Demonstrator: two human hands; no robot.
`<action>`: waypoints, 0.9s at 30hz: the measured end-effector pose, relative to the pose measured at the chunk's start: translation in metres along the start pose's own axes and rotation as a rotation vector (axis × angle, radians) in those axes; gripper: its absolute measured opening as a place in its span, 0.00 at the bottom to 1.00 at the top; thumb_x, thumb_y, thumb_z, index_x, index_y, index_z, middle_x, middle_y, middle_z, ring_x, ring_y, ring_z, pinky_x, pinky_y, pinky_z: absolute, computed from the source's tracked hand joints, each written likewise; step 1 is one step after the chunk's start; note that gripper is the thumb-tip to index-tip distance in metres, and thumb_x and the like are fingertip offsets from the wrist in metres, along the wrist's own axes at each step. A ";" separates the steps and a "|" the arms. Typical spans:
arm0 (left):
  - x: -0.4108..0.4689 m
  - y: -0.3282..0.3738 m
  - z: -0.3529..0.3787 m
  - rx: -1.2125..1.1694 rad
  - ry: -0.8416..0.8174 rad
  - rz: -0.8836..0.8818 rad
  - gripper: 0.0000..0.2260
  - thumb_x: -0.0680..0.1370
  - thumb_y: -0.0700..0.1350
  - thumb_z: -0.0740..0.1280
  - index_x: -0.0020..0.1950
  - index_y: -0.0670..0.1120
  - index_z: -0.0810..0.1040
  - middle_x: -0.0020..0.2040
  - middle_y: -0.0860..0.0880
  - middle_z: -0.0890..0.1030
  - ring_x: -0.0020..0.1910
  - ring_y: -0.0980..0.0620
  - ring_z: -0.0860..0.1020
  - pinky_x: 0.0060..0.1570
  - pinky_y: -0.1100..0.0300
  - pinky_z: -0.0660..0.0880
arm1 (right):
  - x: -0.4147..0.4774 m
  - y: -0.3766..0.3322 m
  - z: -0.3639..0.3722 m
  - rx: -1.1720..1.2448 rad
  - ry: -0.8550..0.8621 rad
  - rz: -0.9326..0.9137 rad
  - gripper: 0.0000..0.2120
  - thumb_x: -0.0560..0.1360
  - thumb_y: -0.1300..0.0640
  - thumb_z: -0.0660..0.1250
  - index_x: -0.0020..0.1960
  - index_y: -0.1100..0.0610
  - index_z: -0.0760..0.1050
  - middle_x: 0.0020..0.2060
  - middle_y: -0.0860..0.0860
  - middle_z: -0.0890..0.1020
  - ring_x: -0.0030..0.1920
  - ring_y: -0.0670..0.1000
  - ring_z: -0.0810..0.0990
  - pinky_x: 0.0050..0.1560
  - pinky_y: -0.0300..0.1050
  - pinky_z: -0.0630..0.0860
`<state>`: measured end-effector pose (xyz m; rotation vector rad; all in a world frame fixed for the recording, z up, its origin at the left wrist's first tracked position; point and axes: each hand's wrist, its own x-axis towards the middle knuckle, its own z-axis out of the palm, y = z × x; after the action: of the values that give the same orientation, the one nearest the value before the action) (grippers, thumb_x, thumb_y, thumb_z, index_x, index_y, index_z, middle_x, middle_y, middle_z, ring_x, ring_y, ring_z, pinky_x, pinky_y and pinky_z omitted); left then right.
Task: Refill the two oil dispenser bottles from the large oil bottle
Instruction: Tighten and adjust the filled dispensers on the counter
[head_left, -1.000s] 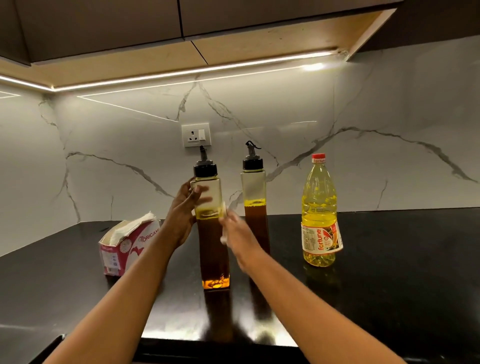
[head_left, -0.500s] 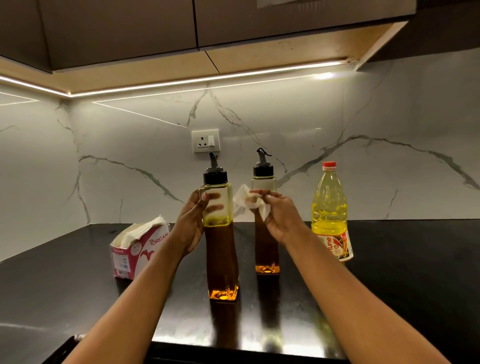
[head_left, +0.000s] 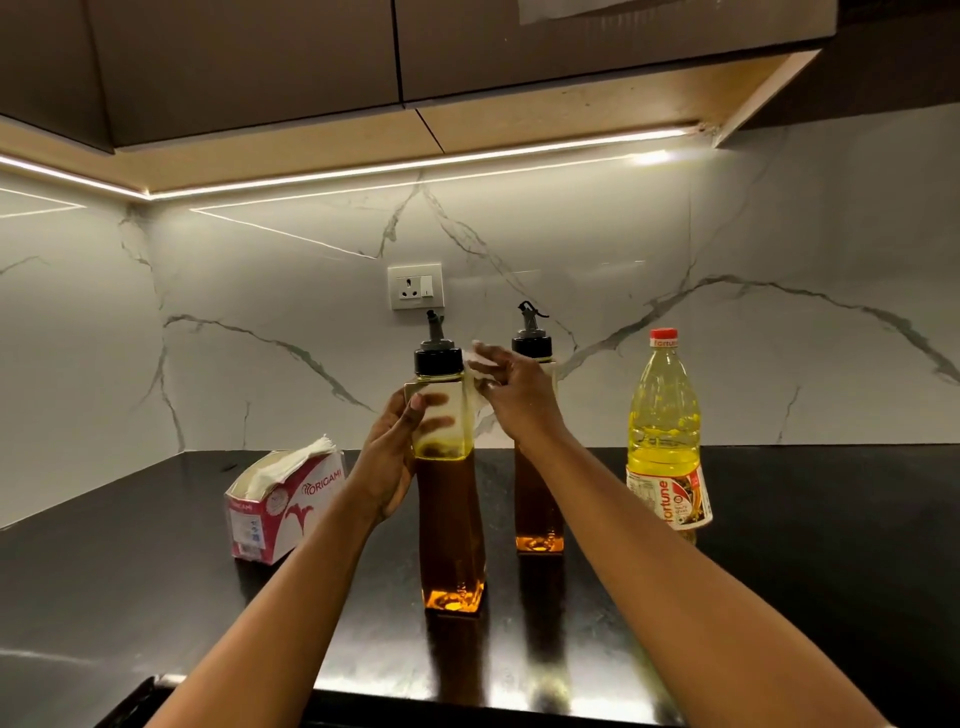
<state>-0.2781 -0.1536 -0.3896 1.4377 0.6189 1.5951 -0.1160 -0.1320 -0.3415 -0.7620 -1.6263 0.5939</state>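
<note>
Two tall square dispenser bottles with black pour-spout caps stand on the black counter. The near dispenser bottle holds dark amber oil up to its shoulder. My left hand grips its upper part from the left. My right hand pinches a white tissue against that bottle's right shoulder, just below the cap. The far dispenser bottle stands behind my right hand, partly hidden. The large oil bottle, yellow with a red cap and a label, stands upright to the right.
A pink and white tissue box sits on the counter to the left. A wall socket is on the marble backsplash behind the bottles. Cabinets with a light strip hang overhead.
My right hand has lifted the tissue from the near bottle's side, past the far bottle, to the near bottle's shoulder by the cap. My left hand keeps its hold.
</note>
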 end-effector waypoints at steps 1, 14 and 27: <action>-0.001 0.000 0.001 0.004 0.001 0.002 0.39 0.60 0.66 0.77 0.64 0.47 0.73 0.59 0.45 0.78 0.55 0.47 0.79 0.47 0.53 0.81 | 0.001 0.000 -0.001 -0.004 0.042 -0.034 0.17 0.74 0.68 0.66 0.61 0.58 0.77 0.56 0.52 0.81 0.55 0.45 0.80 0.55 0.38 0.77; -0.002 0.000 0.005 0.004 0.009 0.018 0.40 0.58 0.67 0.77 0.63 0.48 0.73 0.57 0.47 0.79 0.52 0.50 0.81 0.44 0.54 0.81 | 0.008 -0.028 -0.010 -0.018 0.001 0.077 0.06 0.73 0.64 0.69 0.49 0.61 0.82 0.43 0.53 0.84 0.41 0.51 0.82 0.44 0.42 0.81; -0.001 -0.005 0.005 0.084 0.047 0.072 0.37 0.62 0.67 0.75 0.63 0.48 0.73 0.58 0.47 0.79 0.56 0.47 0.80 0.46 0.53 0.81 | -0.039 -0.023 0.024 0.082 -0.183 0.011 0.26 0.82 0.59 0.51 0.77 0.52 0.46 0.77 0.50 0.52 0.75 0.49 0.52 0.68 0.38 0.54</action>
<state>-0.2720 -0.1529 -0.3926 1.5023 0.6754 1.6808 -0.1389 -0.1755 -0.3546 -0.6720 -1.7545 0.7517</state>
